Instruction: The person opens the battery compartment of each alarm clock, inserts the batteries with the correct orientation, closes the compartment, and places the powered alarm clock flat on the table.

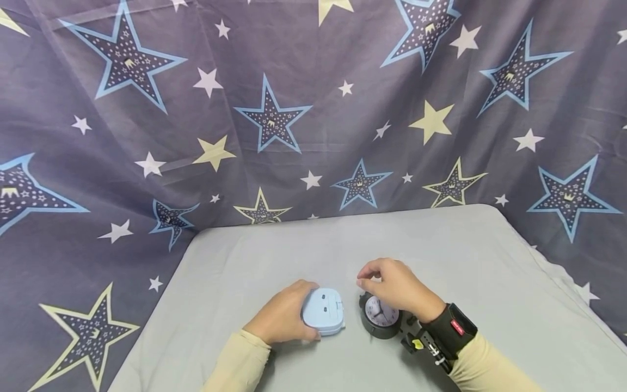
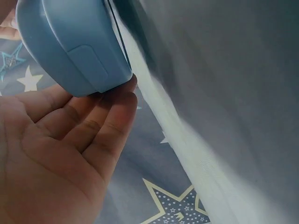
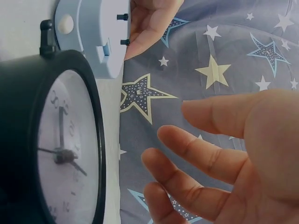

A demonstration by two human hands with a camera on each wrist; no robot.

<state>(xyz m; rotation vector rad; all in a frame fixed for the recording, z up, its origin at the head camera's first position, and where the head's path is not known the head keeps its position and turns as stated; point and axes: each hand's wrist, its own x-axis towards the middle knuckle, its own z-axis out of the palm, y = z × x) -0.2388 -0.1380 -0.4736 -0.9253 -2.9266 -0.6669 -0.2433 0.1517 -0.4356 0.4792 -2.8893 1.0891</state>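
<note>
A light blue rounded case with two small dark pegs on top sits on the grey cloth. My left hand grips it from the left, thumb on the near side and fingers on the far side. In the left wrist view, fingertips touch the edge of the case. A black round alarm clock lies to the right of the case, its white dial facing up. Over its upper edge hovers my right hand, partly hiding it. The right wrist view shows that hand with loosely bent fingers, holding nothing, apart from the clock.
Grey cloth covers the table surface. A dark curtain with printed stars hangs behind and along both sides. My right wrist wears a black strap with a small mount attached near the clock.
</note>
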